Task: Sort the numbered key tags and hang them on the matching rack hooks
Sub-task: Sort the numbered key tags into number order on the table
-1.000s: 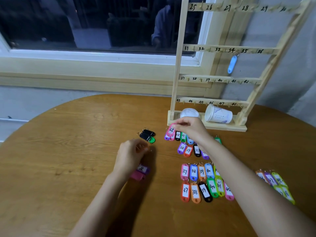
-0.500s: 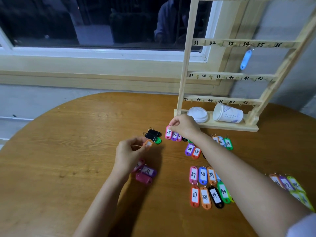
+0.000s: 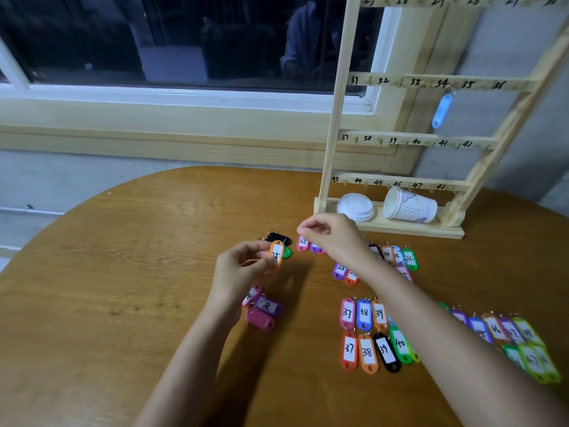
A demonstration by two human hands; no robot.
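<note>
Round wooden desk [image 3: 123, 272] under a dark window [image 3: 154, 41]; the sorting looks about half done, with only one tag hung. Nearest me, toward the near edge, I count seven readable tags in the two rows of tags [image 3: 367, 352]: 37 to 39 above, 37 to 40 below. My right forearm hides the rest. Near the right edge lies another cluster [image 3: 508, 334], roughly eight, too blurred to count surely. Left of the rows sits a loose pile [image 3: 261, 309] of three tags.

Just beyond the pile my left hand [image 3: 243, 268] pinches an orange tag [image 3: 277, 253] with its label toward me; I read it as 25. One black tag [image 3: 278, 238] and one green tag [image 3: 287, 252] lie just behind it. My right hand [image 3: 334, 235] hovers with fingers curled above the pink 25 tag [image 3: 303, 243], which lies on the desk. I cannot tell whether it pinches that tag's ring.

To do this step well, I judge I should lay the orange tag flat, label up, just beside the pink one, ring toward the far edge. That way the pair sits together and reads at a glance. I should not nudge the purple tag [image 3: 317, 248] next to it.

At the far edge the rack [image 3: 335, 118] shows four numbered rails, six numbers each. One blue tag [image 3: 442, 110] hangs by 34 and 35. One paper cup [image 3: 411, 206] on its side and one lid [image 3: 355, 208] sit on its base.
</note>
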